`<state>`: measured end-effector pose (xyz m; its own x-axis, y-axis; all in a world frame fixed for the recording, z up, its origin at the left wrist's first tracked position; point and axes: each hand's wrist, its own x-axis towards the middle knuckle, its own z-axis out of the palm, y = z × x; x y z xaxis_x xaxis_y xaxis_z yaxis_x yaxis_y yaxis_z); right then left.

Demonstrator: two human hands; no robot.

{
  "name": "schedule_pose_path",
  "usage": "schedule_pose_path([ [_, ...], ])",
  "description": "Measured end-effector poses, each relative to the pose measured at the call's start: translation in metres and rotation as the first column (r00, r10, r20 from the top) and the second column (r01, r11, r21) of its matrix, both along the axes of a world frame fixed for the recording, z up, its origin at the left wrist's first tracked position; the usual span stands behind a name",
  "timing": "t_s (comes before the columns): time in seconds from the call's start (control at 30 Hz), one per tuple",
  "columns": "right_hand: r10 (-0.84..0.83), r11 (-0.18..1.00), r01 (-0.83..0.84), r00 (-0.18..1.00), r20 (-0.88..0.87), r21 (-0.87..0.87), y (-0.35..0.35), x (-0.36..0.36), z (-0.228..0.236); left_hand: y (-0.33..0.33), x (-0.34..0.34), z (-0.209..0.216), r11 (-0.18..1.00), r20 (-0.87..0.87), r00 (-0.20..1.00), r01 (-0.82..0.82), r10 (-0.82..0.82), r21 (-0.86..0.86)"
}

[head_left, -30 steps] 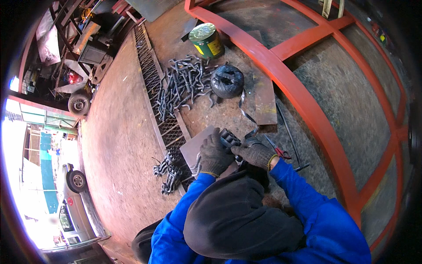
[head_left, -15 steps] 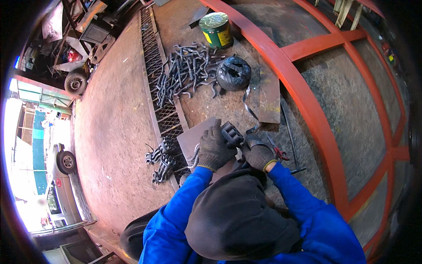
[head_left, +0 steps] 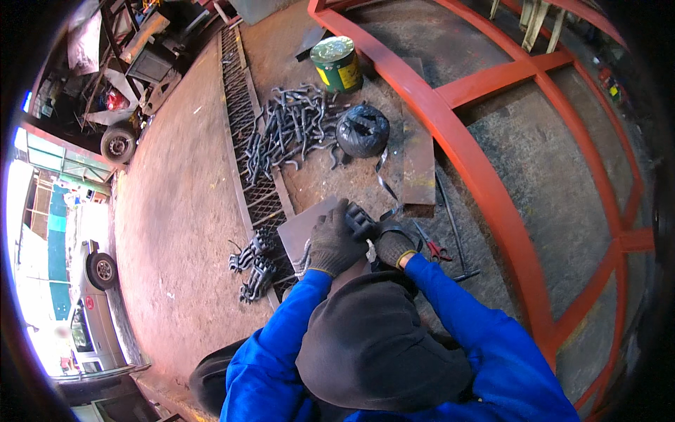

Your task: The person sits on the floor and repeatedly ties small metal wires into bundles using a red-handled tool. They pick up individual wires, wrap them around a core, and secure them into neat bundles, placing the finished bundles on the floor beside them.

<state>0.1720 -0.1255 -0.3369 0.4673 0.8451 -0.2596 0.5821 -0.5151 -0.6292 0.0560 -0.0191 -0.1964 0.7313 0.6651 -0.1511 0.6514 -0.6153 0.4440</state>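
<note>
Two gloved hands are on the job here, both of yours, sleeves in blue. Your left hand [head_left: 335, 244] is lying on a flat plate [head_left: 304, 228] on the ground, fingers curled over a small dark metal part [head_left: 361, 219] at the plate's far edge, so that's a closed grip on the part. Your right hand [head_left: 394, 247] sits just beside it, partly tucked behind your hood; can't tell if it's pinching anything or just resting there.

The plate lies right against a long mesh strip [head_left: 246, 141] that runs away from you across the rusty floor. Left of the plate, touching the mesh, there's a little heap of bent pieces [head_left: 252, 266]. Farther up there's a much bigger pile of curved rods [head_left: 288, 130], and next to that a black bag [head_left: 363, 131] and a green can [head_left: 337, 63] with a yellow band.

Red-handled snips [head_left: 434, 249] lie just right of your right hand, near a thin rod [head_left: 450, 225]. A rusty sheet [head_left: 419, 158] sits between the bag and the big orange frame [head_left: 478, 169], which arcs across the whole right side.
</note>
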Motion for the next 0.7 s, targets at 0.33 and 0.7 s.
schedule_pose_path([
  [0.33, 0.08, 0.976, -0.074, 0.997, 0.019, -0.206, 0.01, 0.0, 0.029, -0.001, -0.001, 0.008, 1.0, -0.019, 1.0, -0.007, 0.006, -0.008],
  [0.7, 0.018, 1.0, -0.019, 1.0, -0.021, -0.007, -0.035, 0.008, 0.072, 0.011, -0.003, -0.027, 0.996, 0.143, 0.987, 0.082, -0.077, -0.03],
])
